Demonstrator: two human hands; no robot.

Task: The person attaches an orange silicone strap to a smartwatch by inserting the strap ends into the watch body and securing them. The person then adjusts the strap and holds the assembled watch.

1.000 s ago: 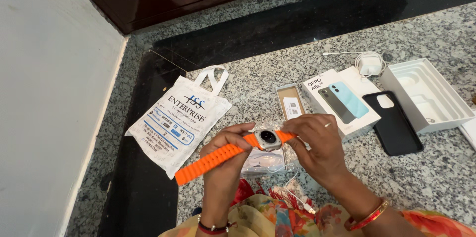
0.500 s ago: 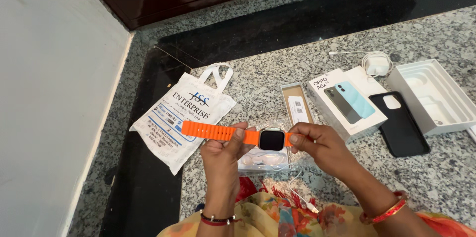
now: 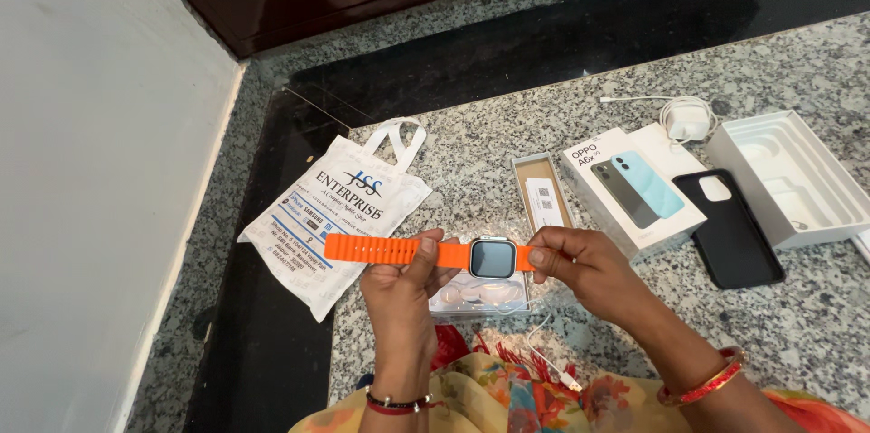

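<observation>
Smartwatch [image 3: 492,257] now level, screen up, orange strap [image 3: 390,249] stretched flat instead of drooping; left hand [image 3: 405,293] pinching strap, right hand [image 3: 580,263] pinching case edge, above clear tray [image 3: 478,294] on granite floor [image 3: 507,139]; presented for inspection

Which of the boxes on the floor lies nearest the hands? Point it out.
The small clear box right under the watch, just below the hands. The narrow brown box, phone box and white tray lie farther off.

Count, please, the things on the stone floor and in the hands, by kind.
Smartwatch, orange strap, in left hand and right hand: 1
Boxes and box parts: 4
Printed bag: 1
Black phone case: 1
White charger: 1
Total: 8
</observation>
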